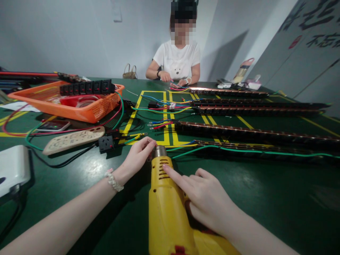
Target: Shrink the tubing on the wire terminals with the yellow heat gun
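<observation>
Heat gun (166, 212), yellow, lies at 6 o'clock on the green table (265, 198), its metal nozzle (160, 151) pointing to 12 o'clock.

Listed from left to right:
- White box (13, 168), at 9 o'clock, on the table edge.
- Orange basket (79, 109), at 10 o'clock, with a black socket strip (87, 86) lying across its rim.
- Beige socket panel (73, 140), flat on the table just below the basket.
- Black socket (106, 144), small, at the panel's right end.
- Left hand (138, 156), bead bracelet on the wrist. Its fingertips are closed in a pinch at the nozzle's mouth; what they pinch is too small to tell.
- Right hand (209, 202), laid over the gun's body. Its index finger is stretched along the vented housing and the other fingers curl on the casing.
- Green wire (239, 150), running from near the nozzle off to 3 o'clock.
- Long power strips (252, 134), several, parallel, from centre to 2 o'clock, with coloured wires at their left ends.
- Co-worker (177, 60), white shirt, seated at 12 o'clock, both hands on the far table edge.
</observation>
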`<state>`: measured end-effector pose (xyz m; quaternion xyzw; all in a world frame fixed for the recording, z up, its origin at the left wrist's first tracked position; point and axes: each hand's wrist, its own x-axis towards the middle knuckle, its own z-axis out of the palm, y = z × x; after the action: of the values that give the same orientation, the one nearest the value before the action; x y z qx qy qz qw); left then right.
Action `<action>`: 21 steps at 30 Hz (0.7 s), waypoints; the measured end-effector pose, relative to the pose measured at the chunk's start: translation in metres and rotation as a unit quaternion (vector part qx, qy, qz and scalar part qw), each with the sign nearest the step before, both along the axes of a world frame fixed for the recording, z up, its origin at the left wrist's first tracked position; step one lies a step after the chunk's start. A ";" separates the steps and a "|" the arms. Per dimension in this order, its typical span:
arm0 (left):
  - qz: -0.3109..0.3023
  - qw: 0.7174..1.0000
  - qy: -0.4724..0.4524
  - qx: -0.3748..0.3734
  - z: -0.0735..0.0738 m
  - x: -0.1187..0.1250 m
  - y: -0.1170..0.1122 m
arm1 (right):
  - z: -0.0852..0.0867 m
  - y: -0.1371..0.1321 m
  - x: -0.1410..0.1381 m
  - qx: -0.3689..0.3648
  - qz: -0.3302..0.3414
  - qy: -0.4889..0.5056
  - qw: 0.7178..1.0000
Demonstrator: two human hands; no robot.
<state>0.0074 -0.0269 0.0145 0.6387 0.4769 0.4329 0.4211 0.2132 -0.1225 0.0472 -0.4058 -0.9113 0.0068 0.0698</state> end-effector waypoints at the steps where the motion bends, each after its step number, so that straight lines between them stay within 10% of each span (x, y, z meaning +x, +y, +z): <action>1: -0.001 1.000 -0.001 0.000 -0.001 0.000 0.000 | 0.000 0.000 0.003 0.003 -0.004 -0.001 1.000; 21: -0.008 1.000 -0.007 -0.005 0.000 -0.001 -0.001 | -0.001 -0.013 0.067 0.089 -0.070 0.033 0.993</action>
<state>0.0067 -0.0282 0.0144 0.6377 0.4709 0.4312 0.4309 0.2805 -0.1358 0.0463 -0.4603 -0.8748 -0.0662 0.1358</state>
